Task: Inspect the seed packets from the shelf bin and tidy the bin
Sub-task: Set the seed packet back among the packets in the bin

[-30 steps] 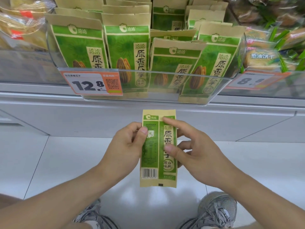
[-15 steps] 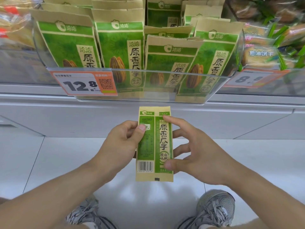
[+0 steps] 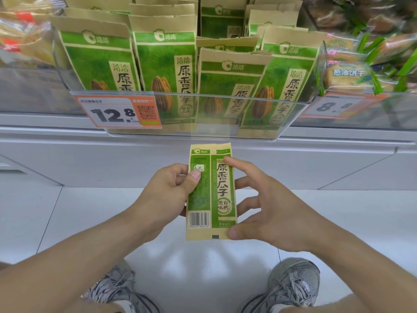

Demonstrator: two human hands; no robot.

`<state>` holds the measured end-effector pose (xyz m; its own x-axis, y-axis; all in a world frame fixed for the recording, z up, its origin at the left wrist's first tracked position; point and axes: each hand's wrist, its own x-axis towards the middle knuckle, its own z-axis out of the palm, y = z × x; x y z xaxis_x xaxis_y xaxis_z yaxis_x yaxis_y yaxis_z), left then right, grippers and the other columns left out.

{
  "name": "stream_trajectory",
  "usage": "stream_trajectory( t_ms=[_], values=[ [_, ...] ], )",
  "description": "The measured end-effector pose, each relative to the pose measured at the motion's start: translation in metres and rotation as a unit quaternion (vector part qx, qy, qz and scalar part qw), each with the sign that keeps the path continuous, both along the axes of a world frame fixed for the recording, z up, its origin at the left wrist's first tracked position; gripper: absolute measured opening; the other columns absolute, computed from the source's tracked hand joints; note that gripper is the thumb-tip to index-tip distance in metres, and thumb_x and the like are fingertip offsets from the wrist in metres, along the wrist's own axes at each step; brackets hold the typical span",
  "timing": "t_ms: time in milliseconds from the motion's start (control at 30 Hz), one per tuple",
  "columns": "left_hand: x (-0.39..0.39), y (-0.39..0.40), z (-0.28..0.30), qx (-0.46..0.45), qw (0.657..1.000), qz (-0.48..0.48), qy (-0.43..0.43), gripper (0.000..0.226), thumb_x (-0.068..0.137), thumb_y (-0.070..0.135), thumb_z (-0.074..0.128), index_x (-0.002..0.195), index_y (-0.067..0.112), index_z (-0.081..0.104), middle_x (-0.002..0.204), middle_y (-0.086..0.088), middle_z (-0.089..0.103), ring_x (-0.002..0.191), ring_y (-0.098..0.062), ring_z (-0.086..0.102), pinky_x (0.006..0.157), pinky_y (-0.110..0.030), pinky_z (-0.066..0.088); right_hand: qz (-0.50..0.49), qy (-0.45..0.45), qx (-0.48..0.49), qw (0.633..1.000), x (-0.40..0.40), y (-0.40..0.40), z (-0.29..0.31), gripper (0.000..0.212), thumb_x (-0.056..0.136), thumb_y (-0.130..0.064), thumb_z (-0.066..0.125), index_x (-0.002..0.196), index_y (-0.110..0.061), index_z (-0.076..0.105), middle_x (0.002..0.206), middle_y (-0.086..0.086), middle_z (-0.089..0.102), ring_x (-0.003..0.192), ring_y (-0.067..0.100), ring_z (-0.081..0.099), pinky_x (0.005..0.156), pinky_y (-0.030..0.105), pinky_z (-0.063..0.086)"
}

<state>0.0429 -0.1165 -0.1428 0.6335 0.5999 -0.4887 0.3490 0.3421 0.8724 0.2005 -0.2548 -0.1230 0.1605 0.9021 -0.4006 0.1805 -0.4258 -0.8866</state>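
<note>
A tan and green seed packet is held upright below the shelf, its side panel with barcode facing me. My left hand grips its left edge, thumb pressed on the front. My right hand holds its right edge, index fingertip on the upper part and thumb at the bottom corner. Above, the clear plastic shelf bin holds several matching packets standing in rows; one packet at front centre sits lower than its neighbours.
An orange price tag reading 12.8 hangs on the bin's front left. Biscuit packs fill the bin to the right, other snack bags the left. A white shelf base and floor lie below, with my grey shoes at the bottom.
My right thumb has slid down the packet from its middle to the bottom right corner. The packet has stayed in place between both hands.
</note>
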Motion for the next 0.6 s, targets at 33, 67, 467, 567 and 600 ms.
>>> stream_trajectory(
  t_ms=[33,67,467,567,600],
  values=[
    [0.0,0.0,0.001,0.005,1.0,-0.005,0.002,0.023,0.105,0.024,0.048,0.111,0.007,0.062,0.085,-0.001,0.078,0.073,-0.015,0.074,0.056,-0.034,0.06,-0.001,0.001,0.003,1.0,0.001,0.0,0.0,0.119,0.07,0.012,0.086,0.147,-0.058,0.031,0.122,-0.009,0.055,0.085,0.02,0.073,0.077,0.044,0.064],
    [0.0,0.0,0.002,0.015,1.0,-0.014,0.008,0.023,0.105,0.025,0.047,0.111,0.008,0.061,0.085,0.001,0.078,0.073,-0.014,0.074,0.054,-0.032,0.059,-0.001,0.001,0.006,1.0,0.002,-0.001,0.001,0.118,0.07,0.012,0.086,0.147,-0.058,0.031,0.123,-0.008,0.055,0.085,0.02,0.073,0.077,0.045,0.063],
    [0.001,-0.009,0.011,0.11,0.993,-0.028,0.028,0.038,0.107,0.026,0.045,0.143,0.036,0.045,0.105,0.001,0.072,0.093,-0.017,0.073,0.083,-0.051,0.06,-0.052,0.067,0.04,0.996,-0.005,-0.002,0.007,0.075,0.081,0.004,0.081,0.137,-0.035,0.049,0.111,0.013,0.06,0.087,0.035,0.07,0.064,0.046,0.063],
    [0.0,-0.017,0.02,0.15,0.988,-0.002,0.023,0.057,0.101,0.032,0.054,0.151,0.041,0.027,0.103,0.011,0.064,0.089,-0.004,0.07,0.084,-0.031,0.06,-0.063,0.028,0.079,0.995,-0.016,-0.004,0.007,0.078,0.083,0.001,0.08,0.14,-0.037,0.042,0.114,0.004,0.055,0.088,0.025,0.07,0.065,0.044,0.064],
    [0.0,-0.021,0.026,0.156,0.988,-0.016,0.005,0.051,0.101,0.034,0.053,0.146,0.043,0.032,0.1,0.015,0.065,0.087,0.001,0.07,0.076,-0.019,0.057,-0.057,0.017,0.093,0.994,-0.019,-0.005,0.006,0.081,0.083,-0.001,0.081,0.142,-0.039,0.04,0.115,-0.001,0.054,0.089,0.023,0.069,0.066,0.044,0.064]
  ],
)
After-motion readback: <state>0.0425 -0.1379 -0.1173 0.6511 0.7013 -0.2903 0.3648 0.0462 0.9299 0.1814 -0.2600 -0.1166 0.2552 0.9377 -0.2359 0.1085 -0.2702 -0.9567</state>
